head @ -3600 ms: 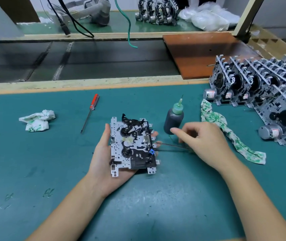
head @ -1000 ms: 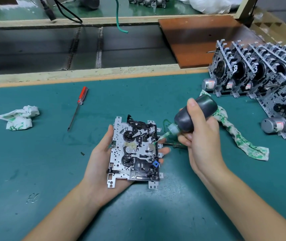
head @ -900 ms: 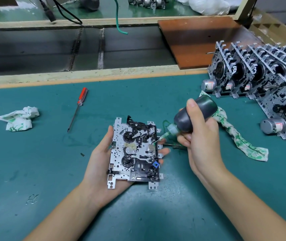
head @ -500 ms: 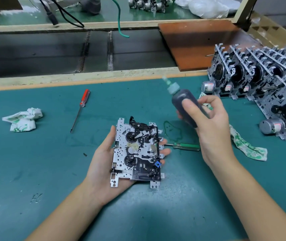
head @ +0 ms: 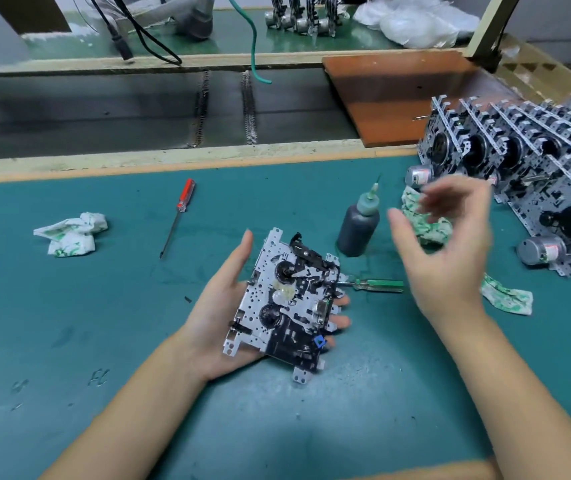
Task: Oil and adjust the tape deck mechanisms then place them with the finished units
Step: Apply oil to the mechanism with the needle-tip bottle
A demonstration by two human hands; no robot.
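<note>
The left hand (head: 223, 327) cradles the tape deck mechanism (head: 286, 303), its grip curled under the plate. The right hand (head: 450, 251) has let go: its grip is released and blurred, just right of the oil bottle (head: 358, 226), now upright on the surface (head: 69, 323) behind the mechanism. Oiling looks done; adjusting with the green screwdriver (head: 377, 285) beside it likely follows.

Tape deck mechanism (head: 291, 303), oil bottle (head: 358, 225)
Mechanism: perforated plate, tilted face-up. Bottle: dark, green nozzle, upright. Finished units (head: 533, 188): standing in rows, right.
</note>
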